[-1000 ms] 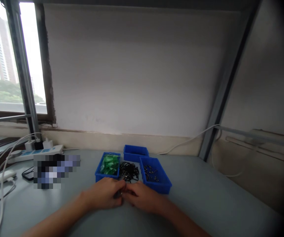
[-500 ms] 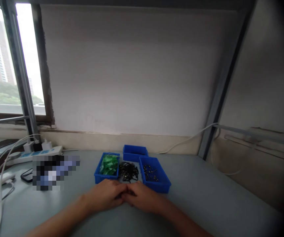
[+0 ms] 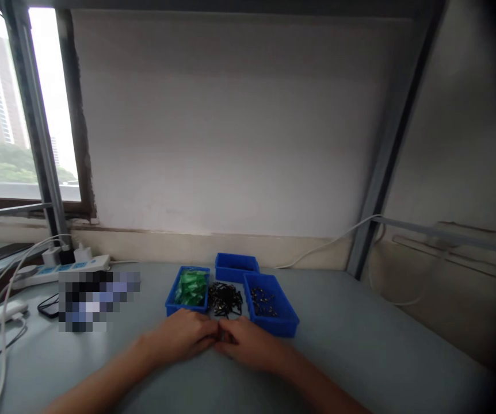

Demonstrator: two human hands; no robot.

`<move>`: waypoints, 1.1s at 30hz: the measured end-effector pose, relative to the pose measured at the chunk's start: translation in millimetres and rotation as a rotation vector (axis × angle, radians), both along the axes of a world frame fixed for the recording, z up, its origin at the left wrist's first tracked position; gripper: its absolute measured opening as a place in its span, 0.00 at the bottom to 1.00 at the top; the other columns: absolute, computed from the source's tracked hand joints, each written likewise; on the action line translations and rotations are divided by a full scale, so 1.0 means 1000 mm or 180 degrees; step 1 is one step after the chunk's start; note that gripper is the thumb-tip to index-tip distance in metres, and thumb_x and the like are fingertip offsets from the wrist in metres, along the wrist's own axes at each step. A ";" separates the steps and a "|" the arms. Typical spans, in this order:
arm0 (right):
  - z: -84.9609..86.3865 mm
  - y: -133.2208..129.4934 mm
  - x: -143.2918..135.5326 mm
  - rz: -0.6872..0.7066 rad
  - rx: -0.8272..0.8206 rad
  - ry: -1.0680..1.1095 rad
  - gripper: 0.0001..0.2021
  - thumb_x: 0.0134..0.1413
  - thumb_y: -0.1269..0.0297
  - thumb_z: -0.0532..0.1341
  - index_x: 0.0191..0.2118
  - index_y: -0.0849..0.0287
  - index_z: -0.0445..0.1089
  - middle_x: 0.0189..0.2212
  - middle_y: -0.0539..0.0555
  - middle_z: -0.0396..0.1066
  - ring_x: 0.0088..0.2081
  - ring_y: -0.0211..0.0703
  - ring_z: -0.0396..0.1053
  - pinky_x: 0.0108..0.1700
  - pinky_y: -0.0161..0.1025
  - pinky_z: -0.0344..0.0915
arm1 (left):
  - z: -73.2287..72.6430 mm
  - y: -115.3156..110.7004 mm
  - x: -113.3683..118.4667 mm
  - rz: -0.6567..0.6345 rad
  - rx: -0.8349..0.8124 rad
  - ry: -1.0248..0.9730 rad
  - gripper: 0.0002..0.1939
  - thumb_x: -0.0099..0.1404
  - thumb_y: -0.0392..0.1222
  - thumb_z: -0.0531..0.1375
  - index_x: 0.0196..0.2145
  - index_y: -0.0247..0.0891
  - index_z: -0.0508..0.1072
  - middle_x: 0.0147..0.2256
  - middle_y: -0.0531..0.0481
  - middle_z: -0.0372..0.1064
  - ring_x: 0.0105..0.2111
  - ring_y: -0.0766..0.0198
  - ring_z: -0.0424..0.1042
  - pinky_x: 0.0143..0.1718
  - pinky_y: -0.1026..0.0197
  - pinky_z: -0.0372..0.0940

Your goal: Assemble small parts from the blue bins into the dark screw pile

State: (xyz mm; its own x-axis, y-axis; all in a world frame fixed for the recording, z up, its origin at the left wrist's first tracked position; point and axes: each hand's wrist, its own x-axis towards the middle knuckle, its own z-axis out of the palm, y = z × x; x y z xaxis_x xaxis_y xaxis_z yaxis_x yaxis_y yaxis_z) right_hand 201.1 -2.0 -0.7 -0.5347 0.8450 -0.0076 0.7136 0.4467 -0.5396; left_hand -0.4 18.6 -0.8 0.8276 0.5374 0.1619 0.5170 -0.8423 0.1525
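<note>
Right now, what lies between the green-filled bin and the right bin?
A pile of small black parts on the table; the head view shows it.

In front of me, the three blue box-shaped bins look like smooth, hard plastic. My thin green pieces look like shiny plastic, and the small silver-brown bits glint like metal. My grey-green table top is smooth with a soft shine. The pale grey wall looks matt, and the slanted grey post looks like metal.
</note>
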 end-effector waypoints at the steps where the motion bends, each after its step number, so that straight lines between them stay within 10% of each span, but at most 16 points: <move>1: 0.000 0.000 0.000 0.0002 0.0023 -0.0020 0.02 0.57 0.70 0.63 0.33 0.61 0.70 0.29 0.52 0.73 0.31 0.40 0.67 0.31 0.33 0.56 | 0.000 0.000 0.000 -0.0028 0.0017 0.0020 0.06 0.69 0.34 0.57 0.35 0.39 0.74 0.35 0.51 0.77 0.35 0.60 0.77 0.34 0.65 0.63; 26: 0.032 -0.008 0.016 0.0085 0.0538 -0.0432 0.08 0.66 0.65 0.58 0.38 0.60 0.73 0.29 0.52 0.75 0.32 0.43 0.71 0.34 0.37 0.57 | 0.007 -0.007 0.001 0.0339 0.0000 0.0368 0.10 0.75 0.37 0.52 0.36 0.38 0.70 0.33 0.47 0.75 0.32 0.57 0.76 0.32 0.63 0.65; 33: 0.037 0.016 0.056 -0.1159 0.1335 -0.0920 0.10 0.67 0.60 0.55 0.37 0.57 0.71 0.31 0.57 0.75 0.33 0.50 0.72 0.35 0.42 0.61 | 0.001 -0.003 0.006 0.0366 -0.0160 0.0926 0.08 0.73 0.35 0.53 0.38 0.36 0.71 0.31 0.43 0.76 0.30 0.52 0.78 0.31 0.57 0.70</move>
